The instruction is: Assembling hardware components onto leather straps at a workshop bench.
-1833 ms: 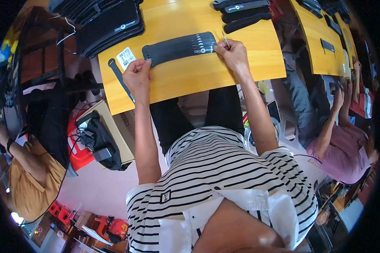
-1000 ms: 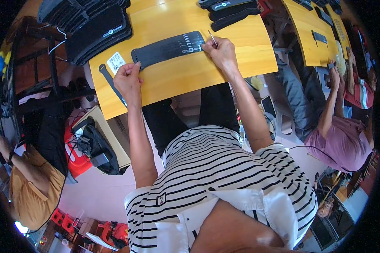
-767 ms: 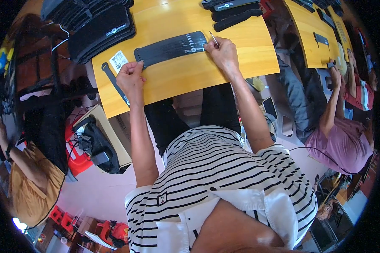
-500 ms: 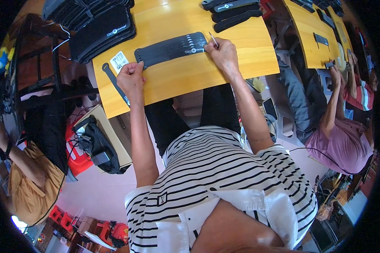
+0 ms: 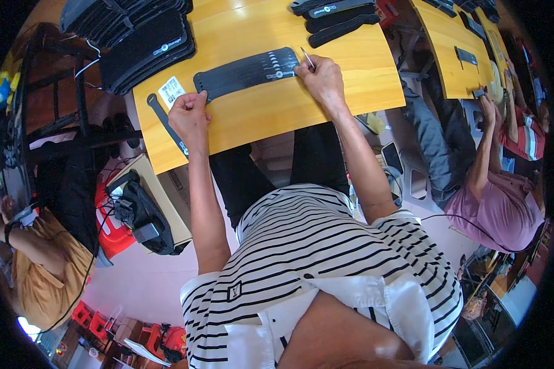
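Observation:
A wide flat black strap piece [image 5: 240, 75], with a row of pale crescent marks and white print toward its right end, lies on the yellow wooden table [image 5: 258, 117]. My left hand [image 5: 189, 117] pinches the strap piece's near left corner. At its right end, my right hand [image 5: 322, 79] is closed round a thin, pointed metal tool [image 5: 308, 59], with fingertips touching the strap piece's edge. The tool's lower part is hidden in my fingers. Beside my left hand are a narrow black strap [image 5: 164, 120] with a looped end and a white printed label [image 5: 171, 89].
A tall stack of black strap pieces [image 5: 144, 52] stands at the far left of the table. More black straps [image 5: 341, 27] lie at the far right. A box with a black bag [image 5: 148, 215] sits on the left. Other people work at both sides.
My hands and the strap piece hold almost the same place; the whole view has shifted slightly. At the far left, another person's hands have moved.

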`<state>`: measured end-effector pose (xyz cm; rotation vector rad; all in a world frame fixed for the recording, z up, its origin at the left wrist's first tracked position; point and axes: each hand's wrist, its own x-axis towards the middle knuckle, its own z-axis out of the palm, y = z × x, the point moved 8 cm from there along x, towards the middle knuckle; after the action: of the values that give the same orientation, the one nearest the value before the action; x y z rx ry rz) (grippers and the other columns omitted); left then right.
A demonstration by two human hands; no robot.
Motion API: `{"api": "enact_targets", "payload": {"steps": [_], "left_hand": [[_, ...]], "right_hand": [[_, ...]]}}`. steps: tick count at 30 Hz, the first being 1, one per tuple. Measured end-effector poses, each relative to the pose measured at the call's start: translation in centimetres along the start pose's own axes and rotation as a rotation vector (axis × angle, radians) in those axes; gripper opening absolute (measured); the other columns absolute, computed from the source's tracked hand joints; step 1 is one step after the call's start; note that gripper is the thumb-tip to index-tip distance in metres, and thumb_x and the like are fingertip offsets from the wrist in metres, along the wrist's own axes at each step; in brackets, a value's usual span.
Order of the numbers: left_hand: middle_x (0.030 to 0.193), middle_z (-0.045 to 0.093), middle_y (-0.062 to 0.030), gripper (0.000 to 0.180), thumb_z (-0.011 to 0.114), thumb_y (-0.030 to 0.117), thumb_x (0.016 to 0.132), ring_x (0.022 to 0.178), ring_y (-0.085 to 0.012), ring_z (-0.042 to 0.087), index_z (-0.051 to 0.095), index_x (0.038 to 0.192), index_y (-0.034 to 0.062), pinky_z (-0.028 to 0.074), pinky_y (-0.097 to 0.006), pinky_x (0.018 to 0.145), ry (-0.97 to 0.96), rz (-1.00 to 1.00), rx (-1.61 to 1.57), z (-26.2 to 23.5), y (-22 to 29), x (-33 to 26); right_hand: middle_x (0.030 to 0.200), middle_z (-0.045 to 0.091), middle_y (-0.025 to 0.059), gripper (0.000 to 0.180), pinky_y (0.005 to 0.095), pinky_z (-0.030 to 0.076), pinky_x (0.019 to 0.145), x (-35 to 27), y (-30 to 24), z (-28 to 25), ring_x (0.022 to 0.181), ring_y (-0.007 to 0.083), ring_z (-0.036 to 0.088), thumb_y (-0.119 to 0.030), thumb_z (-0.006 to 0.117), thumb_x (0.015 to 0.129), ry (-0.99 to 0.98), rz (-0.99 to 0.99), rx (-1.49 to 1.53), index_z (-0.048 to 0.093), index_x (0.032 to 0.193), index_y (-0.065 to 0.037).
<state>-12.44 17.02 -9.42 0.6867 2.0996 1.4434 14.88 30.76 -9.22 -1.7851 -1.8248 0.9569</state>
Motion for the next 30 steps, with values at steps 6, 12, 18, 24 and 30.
{"api": "enact_targets", "payload": {"steps": [6, 12, 18, 24, 30], "left_hand": [[0.056, 0.056, -0.0035, 0.017, 0.068, 0.012, 0.076, 0.040, -0.0085, 0.048, 0.060, 0.073, -0.0027, 0.037, -0.022, 0.037, 0.007, -0.024, 0.038, 0.0, 0.1, 0.1], [0.056, 0.056, -0.0040, 0.017, 0.070, 0.012, 0.074, 0.040, -0.0099, 0.049, 0.060, 0.071, -0.0009, 0.038, -0.023, 0.037, 0.036, -0.024, 0.153, -0.1, 0.7, 0.2], [0.054, 0.054, -0.0030, 0.018, 0.069, 0.012, 0.074, 0.041, -0.0104, 0.050, 0.056, 0.068, 0.0005, 0.039, -0.023, 0.038, 0.015, -0.027, 0.100, -0.1, -0.7, 0.9], [0.060, 0.055, -0.0035, 0.012, 0.056, 0.009, 0.082, 0.040, -0.0098, 0.049, 0.056, 0.072, 0.0009, 0.038, -0.022, 0.037, -0.041, -0.124, -0.231, 0.2, -1.4, 1.0], [0.083, 0.064, -0.0134, 0.027, 0.055, 0.013, 0.085, 0.069, -0.0225, 0.062, 0.056, 0.107, -0.0030, 0.051, -0.035, 0.065, 0.036, 0.384, 0.214, -1.1, 1.8, -1.8]], "right_hand": [[0.063, 0.062, 0.0115, 0.019, 0.0404, 0.047, 0.061, 0.0, -0.3, 0.0, 0.064, 0.0286, 0.062, -0.024, 0.066, 0.073, -0.002, 0.004, -0.031, 0.060, 0.067, -0.008], [0.069, 0.063, 0.0136, 0.017, 0.0413, 0.048, 0.065, -0.1, -0.5, 0.0, 0.070, 0.0309, 0.063, -0.023, 0.067, 0.072, 0.035, 0.004, -0.099, 0.061, 0.069, -0.007], [0.071, 0.063, 0.0139, 0.018, 0.0420, 0.048, 0.066, 0.3, -0.5, -0.1, 0.073, 0.0320, 0.062, -0.021, 0.069, 0.071, 0.040, -0.047, -0.046, 0.059, 0.072, -0.007], [0.064, 0.061, 0.0105, 0.016, 0.0354, 0.046, 0.058, 1.1, 1.8, 0.1, 0.062, 0.0233, 0.060, -0.018, 0.066, 0.074, -0.093, -0.006, 0.246, 0.058, 0.072, -0.004], [0.064, 0.061, 0.0129, 0.015, 0.0364, 0.046, 0.058, -2.1, -0.9, -3.5, 0.061, 0.0286, 0.060, -0.017, 0.059, 0.080, 0.169, -0.247, 0.105, 0.064, 0.085, -0.005]]}}
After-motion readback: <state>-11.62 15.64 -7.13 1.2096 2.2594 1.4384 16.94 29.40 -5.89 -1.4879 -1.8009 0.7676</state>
